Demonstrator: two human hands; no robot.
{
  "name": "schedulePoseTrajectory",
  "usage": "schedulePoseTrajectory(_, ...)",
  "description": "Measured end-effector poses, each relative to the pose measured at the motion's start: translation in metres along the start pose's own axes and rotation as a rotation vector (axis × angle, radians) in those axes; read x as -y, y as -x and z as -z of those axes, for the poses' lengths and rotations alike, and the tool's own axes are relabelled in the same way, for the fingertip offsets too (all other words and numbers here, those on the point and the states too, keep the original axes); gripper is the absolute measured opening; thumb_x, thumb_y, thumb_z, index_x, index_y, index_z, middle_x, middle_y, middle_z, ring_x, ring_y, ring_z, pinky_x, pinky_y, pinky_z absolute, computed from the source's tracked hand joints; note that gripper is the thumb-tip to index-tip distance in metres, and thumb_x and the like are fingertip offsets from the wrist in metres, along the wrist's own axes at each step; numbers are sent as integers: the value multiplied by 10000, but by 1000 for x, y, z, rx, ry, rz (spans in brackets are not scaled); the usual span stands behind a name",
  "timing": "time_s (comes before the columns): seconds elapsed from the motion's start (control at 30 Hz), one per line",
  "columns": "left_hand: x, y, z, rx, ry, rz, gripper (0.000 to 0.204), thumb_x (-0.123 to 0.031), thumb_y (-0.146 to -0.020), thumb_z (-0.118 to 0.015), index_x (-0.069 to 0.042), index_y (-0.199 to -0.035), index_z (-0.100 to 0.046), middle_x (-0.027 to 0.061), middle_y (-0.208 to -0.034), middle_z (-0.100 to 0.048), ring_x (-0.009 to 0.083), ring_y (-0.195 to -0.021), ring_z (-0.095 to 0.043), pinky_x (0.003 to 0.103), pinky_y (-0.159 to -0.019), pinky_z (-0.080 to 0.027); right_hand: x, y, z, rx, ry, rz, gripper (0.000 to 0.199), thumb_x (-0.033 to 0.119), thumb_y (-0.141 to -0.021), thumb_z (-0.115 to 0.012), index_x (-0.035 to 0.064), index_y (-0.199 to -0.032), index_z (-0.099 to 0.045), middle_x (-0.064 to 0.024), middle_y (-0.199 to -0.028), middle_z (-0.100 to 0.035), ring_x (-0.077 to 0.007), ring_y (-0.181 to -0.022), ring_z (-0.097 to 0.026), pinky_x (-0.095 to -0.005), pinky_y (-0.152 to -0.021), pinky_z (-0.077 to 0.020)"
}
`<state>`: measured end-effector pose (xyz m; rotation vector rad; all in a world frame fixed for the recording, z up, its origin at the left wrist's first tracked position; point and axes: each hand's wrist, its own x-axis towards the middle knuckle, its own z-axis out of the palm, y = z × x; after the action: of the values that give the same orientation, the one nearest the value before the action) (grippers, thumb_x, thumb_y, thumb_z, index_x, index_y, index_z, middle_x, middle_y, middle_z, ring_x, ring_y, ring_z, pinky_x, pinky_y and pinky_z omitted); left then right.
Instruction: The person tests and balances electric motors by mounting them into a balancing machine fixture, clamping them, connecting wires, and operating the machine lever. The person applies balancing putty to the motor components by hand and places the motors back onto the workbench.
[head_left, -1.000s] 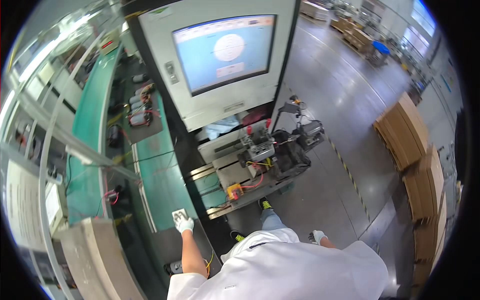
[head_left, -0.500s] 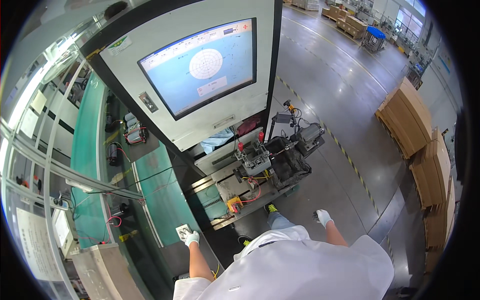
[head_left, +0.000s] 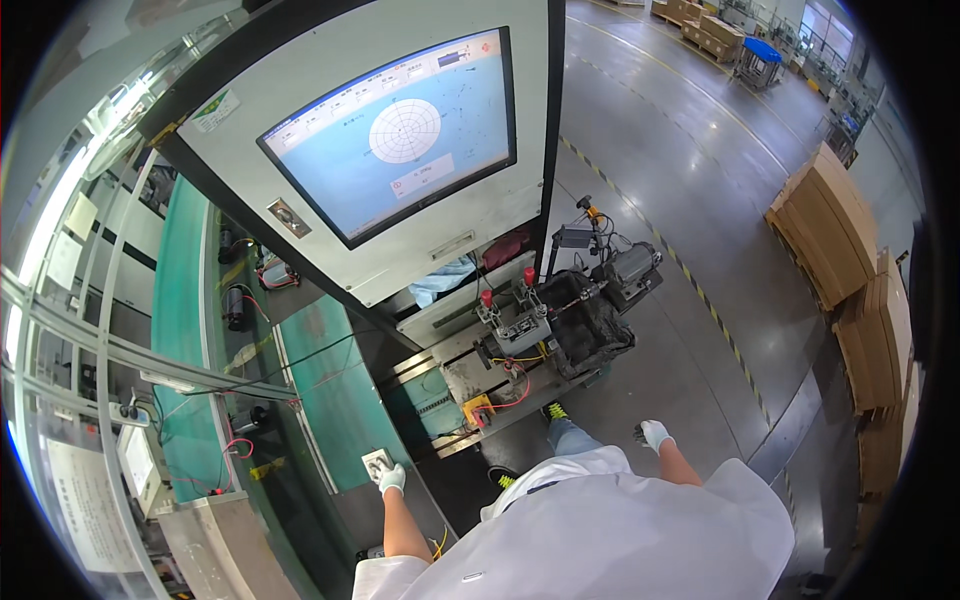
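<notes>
The room is a factory hall with a shiny grey floor (head_left: 680, 200), on which one yellow-and-black striped line (head_left: 712, 312) runs obliquely. On the left side stands a long desk with a green top (head_left: 320, 375), and beyond it, almost parallel, is one green conveyor belt (head_left: 183, 300). A small square white block (head_left: 373, 456) is at the near end of the green top. The left hand (head_left: 393, 478), in a white glove, has its fingers over this block; I cannot tell whether the grip is clenched around it or only rests there. The right hand (head_left: 655, 434), gloved also, hangs above the floor with its grip released and fingers slightly bent.

Counting the things, there is one tall cabinet (head_left: 520, 205) with one lit screen (head_left: 405, 130). Before it is one machine (head_left: 525, 332) with two red-handled clamps (head_left: 529, 277) and one yellow box (head_left: 475, 411). Beside the belt I count at least three motors (head_left: 237, 307). On the right side are at least three stacks of flat cardboard (head_left: 825, 225).
</notes>
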<state>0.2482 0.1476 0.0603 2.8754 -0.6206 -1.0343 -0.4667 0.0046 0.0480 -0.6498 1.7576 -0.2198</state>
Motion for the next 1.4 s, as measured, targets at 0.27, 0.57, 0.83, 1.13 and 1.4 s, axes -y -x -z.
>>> schedulePoseTrajectory(0.27, 4, -7, -1, 3, -54, -3, 915, -508, -869, -525, -85, -1578, -132, 266, -1618, -75, 423, -1505, -66, 439, -1226, -109, -10, 11, -5, -20, -35, -9, 317, 273, -988, -410, 103, -1049, -671, -66, -929, -715, -193, -795, -671, -409, -733, -511)
schedulePoseTrajectory(0.57, 6, -6, -4, 15, -26, -7, 926, -463, -860, -556, -79, -1578, -117, 236, -1632, -38, 416, -1509, -31, 428, -1229, -100, -28, 15, -6, -32, -53, -27, 327, 269, -987, -404, 99, -1046, -677, -65, -899, -718, -193, -779, -675, -402, -711, -513)
schedulePoseTrajectory(0.83, 13, 13, -33, -177, -65, -78, 917, -379, -864, -614, -94, -1580, -117, 220, -1634, -59, 483, -1470, -143, 484, -1196, -242, -1, 18, -21, 19, 14, 37, 318, 267, -992, -416, 82, -1082, -659, -76, -959, -716, -197, -813, -677, -386, -711, -514)
schedulePoseTrajectory(1.13, 2, 9, -17, -173, -26, -19, 825, -406, -877, -556, -67, -1554, -230, 253, -1608, -157, 465, -1452, -218, 473, -1190, -253, 36, 9, -23, 52, 73, 80, 318, 255, -998, -412, 70, -1094, -652, -76, -976, -713, -196, -817, -672, -372, -709, -517)
schedulePoseTrajectory(1.4, -2, 10, -20, -180, -44, 4, 880, -373, -864, -586, -83, -1574, -155, 213, -1633, -91, 485, -1469, -151, 467, -1205, -218, 31, 17, -24, 48, 164, 53, 323, 244, -963, -433, 56, -1085, -666, -86, -971, -718, -200, -840, -681, -370, -701, -535)
